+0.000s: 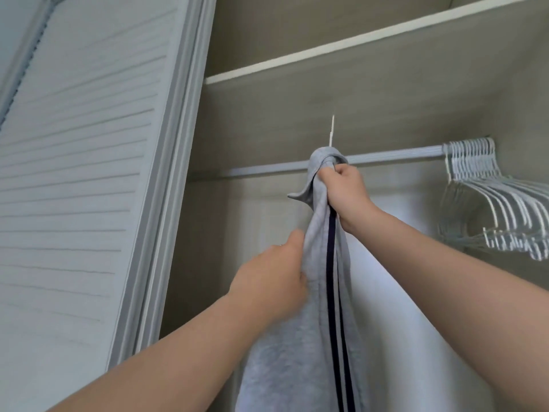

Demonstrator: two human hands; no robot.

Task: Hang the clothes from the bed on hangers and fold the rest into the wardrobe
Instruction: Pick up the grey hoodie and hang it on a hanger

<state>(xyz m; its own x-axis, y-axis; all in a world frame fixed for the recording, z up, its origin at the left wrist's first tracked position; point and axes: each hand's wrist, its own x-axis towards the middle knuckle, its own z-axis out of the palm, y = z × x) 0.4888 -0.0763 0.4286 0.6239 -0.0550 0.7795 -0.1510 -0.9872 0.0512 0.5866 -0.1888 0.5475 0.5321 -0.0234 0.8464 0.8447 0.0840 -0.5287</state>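
Wardrobe [386, 93] interior with beige walls fills the centre and right of the frame. A pale louvred door [74, 173] stands open along the left side. A grey garment [297, 337] with two dark vertical stripes hangs from centre to bottom edge, in front of the wardrobe's lower back wall. A white-edged shelf [326, 52] crosses the upper right, and below it a ribbed rail [401, 154] runs across the wardrobe. A bunch of white hangers [490, 197] hangs at the rail's right end. The right hand [346, 193], at centre, has its fingers curled tight round the garment's bunched top, level with the rail. The left hand [271, 278], lower and to the left, grips the garment's left edge. A thin white hook [331, 132] projects above the bunched top.
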